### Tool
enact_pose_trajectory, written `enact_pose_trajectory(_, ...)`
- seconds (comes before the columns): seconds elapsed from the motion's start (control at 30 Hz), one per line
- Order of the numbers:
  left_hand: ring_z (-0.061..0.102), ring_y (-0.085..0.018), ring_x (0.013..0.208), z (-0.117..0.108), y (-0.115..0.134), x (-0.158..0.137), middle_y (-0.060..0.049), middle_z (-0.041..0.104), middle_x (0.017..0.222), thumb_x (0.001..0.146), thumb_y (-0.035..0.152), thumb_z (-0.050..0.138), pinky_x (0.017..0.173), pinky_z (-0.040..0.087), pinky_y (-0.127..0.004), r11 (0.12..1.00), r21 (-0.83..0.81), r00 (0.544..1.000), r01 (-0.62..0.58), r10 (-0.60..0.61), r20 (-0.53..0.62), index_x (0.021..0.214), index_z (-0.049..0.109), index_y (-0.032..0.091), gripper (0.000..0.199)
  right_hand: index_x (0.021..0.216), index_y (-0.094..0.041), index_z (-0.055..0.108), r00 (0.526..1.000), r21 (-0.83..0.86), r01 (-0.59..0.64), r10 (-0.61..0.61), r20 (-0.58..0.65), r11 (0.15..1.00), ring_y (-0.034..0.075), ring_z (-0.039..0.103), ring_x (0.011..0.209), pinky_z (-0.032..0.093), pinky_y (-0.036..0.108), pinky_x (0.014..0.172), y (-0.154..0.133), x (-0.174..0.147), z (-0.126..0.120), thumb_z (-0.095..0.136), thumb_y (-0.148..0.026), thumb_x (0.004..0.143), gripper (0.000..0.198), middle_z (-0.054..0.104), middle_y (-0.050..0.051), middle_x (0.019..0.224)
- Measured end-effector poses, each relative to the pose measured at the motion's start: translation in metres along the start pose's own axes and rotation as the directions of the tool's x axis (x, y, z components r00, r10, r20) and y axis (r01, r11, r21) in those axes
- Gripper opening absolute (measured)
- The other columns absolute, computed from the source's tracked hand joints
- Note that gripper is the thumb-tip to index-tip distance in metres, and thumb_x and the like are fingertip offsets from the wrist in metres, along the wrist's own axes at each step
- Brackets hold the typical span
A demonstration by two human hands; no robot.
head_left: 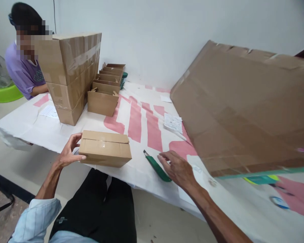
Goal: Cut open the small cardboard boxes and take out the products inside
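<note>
My left hand (71, 152) grips the left end of a small closed cardboard box (105, 148), thumb in front and fingers behind. The box lies near the table's front edge; its top flaps meet at a seam with a bit of clear tape in the middle. Just right of it, a green utility knife (157, 168) rests on the cloth, a short blade showing at its tip. My right hand (176, 165) is beside the knife, palm down, fingers loosely bent and apart, holding nothing that I can see. Whether it touches the handle I cannot tell.
A tall stack of taped cartons (73, 74) stands at the left, beside a row of open boxes (103, 101). A large cardboard sheet or carton (248, 111) rises at the right. A folded paper (172, 122) and tape roll (279, 202) lie on the table. Another person (25, 67) sits far left.
</note>
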State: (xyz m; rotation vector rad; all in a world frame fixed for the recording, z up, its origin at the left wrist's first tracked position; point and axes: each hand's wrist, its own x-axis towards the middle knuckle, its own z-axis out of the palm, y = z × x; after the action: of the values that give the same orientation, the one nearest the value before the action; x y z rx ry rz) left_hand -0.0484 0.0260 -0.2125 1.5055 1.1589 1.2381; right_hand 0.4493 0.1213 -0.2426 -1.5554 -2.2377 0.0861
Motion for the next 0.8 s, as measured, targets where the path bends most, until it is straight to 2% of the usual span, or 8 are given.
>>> enact_pose_trajectory(0.1, 0.037, -0.041, 0.161, 0.002, 0.004, 0.002, -0.017, 0.039, 0.17, 0.07, 0.057, 0.096, 0.119, 0.044, -0.052, 1.0, -0.007, 1.0, 0.006, -0.006, -0.013, 0.131, 0.049, 0.03, 0.081, 0.102, -0.026, 0.071, 0.994, -0.09, -0.036, 0.045, 0.098, 0.995, 0.028, 0.074, 0.091, 0.052, 0.037, 0.071, -0.017, -0.006, 0.015, 0.056, -0.049, 0.099, 0.028, 0.075, 0.01, 0.103)
enact_pose_trajectory(0.27, 0.037, -0.04, 0.161, 0.002, 0.011, 0.006, -0.016, 0.037, 0.172, 0.078, 0.055, 0.091, 0.12, 0.042, -0.053, 0.999, -0.051, 1.0, -0.015, 0.016, 0.019, 0.121, 0.048, 0.029, 0.066, 0.105, -0.026, 0.068, 0.979, -0.237, -0.068, 0.111, 0.173, 0.969, 0.03, 0.073, 0.098, 0.052, 0.037, 0.072, -0.014, -0.026, 0.035, 0.062, -0.046, 0.096, 0.023, 0.073, 0.01, 0.104)
enact_pose_trajectory(0.63, 0.044, -0.039, 0.155, -0.002, 0.013, 0.01, -0.015, 0.04, 0.169, 0.083, 0.05, 0.087, 0.119, 0.043, -0.051, 0.999, 0.023, 0.998, -0.043, 0.042, 0.041, 0.121, 0.05, 0.028, 0.057, 0.115, -0.023, 0.065, 0.97, -0.242, -0.139, 0.181, 0.161, 0.96, 0.032, 0.072, 0.106, 0.054, 0.04, 0.079, -0.009, -0.036, 0.039, 0.056, -0.038, 0.098, 0.024, 0.073, 0.013, 0.112)
enact_pose_trajectory(0.8, 0.046, -0.04, 0.154, -0.001, 0.018, 0.011, -0.016, 0.042, 0.167, 0.08, 0.053, 0.088, 0.117, 0.045, -0.052, 0.998, 0.06, 1.0, -0.013, 0.012, 0.023, 0.119, 0.049, 0.028, 0.06, 0.114, -0.023, 0.065, 0.967, -0.198, -0.145, 0.181, 0.178, 0.969, 0.032, 0.072, 0.106, 0.054, 0.04, 0.081, -0.006, -0.038, 0.04, 0.053, -0.033, 0.097, 0.023, 0.074, 0.014, 0.111)
